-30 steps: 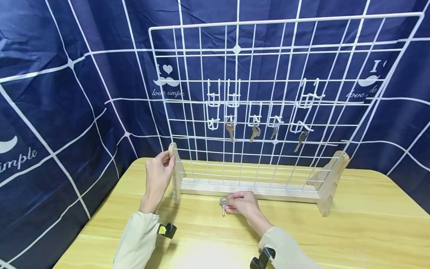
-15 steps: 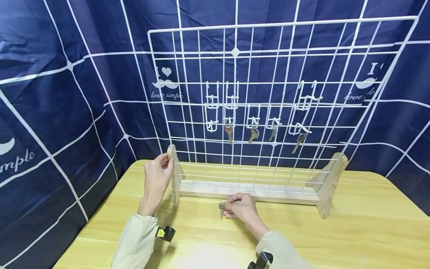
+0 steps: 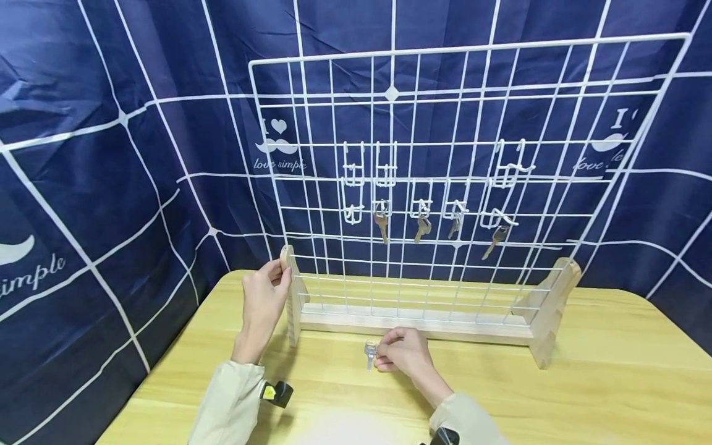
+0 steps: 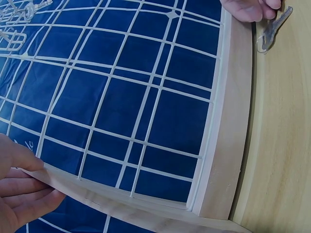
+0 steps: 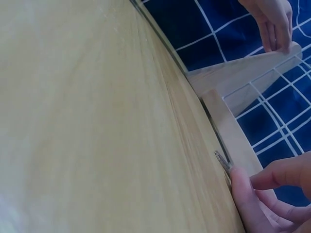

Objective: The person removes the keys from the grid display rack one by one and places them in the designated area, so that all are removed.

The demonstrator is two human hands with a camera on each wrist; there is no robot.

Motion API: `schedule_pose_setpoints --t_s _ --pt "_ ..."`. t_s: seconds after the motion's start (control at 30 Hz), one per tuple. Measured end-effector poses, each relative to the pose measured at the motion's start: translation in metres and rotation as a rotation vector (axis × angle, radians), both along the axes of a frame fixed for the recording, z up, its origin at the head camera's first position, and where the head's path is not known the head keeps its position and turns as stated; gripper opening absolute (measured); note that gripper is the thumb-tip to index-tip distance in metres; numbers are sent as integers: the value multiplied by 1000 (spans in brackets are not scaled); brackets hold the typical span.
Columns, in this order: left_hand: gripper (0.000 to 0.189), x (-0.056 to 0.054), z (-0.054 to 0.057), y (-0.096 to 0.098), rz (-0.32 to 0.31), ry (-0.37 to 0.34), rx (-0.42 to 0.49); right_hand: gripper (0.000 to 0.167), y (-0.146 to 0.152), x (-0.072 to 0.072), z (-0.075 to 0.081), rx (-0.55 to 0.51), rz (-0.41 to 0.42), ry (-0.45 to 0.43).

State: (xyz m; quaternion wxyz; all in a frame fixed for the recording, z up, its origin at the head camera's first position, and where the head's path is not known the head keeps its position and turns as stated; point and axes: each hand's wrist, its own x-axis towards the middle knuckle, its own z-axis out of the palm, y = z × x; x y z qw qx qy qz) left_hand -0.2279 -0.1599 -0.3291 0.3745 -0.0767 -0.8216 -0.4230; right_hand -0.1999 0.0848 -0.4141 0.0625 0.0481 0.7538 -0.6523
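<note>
A silver key (image 3: 369, 355) is pinched between the thumb and fingers of my right hand (image 3: 408, 353), low over the table in front of the rack's wooden base bar (image 3: 411, 322). It points downward in the head view; in the right wrist view the key (image 5: 222, 160) is partly covered by the thumb. With thumb and fingers my left hand (image 3: 264, 296) grips the top of the left wooden side support (image 3: 293, 296). That support carries a white wire grid rack (image 3: 434, 143), on which several keys hang from white hooks, among them a brownish key (image 3: 381, 226).
A dark key (image 3: 495, 241) hangs furthest right on the grid. Some hooks, such as the upper left hook (image 3: 353, 173), bear no key. The right wooden support (image 3: 550, 315) stands on the yellow wooden table (image 3: 623, 352). Behind it hangs a blue cloth (image 3: 183, 123) with white lines.
The key has turned slightly in my right hand's pinch and sits a little lower in view. My left hand keeps its grip on the support. The head view has shifted slightly.
</note>
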Motion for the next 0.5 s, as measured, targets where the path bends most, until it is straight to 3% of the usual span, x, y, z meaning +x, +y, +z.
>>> schedule_pose_setpoints --t_s 0.33,0.5 --pt "16 -1 -3 2 -9 16 3 16 5 4 1 -16 5 -4" --pt "17 0 -2 1 -2 23 5 17 4 6 9 32 40 82"
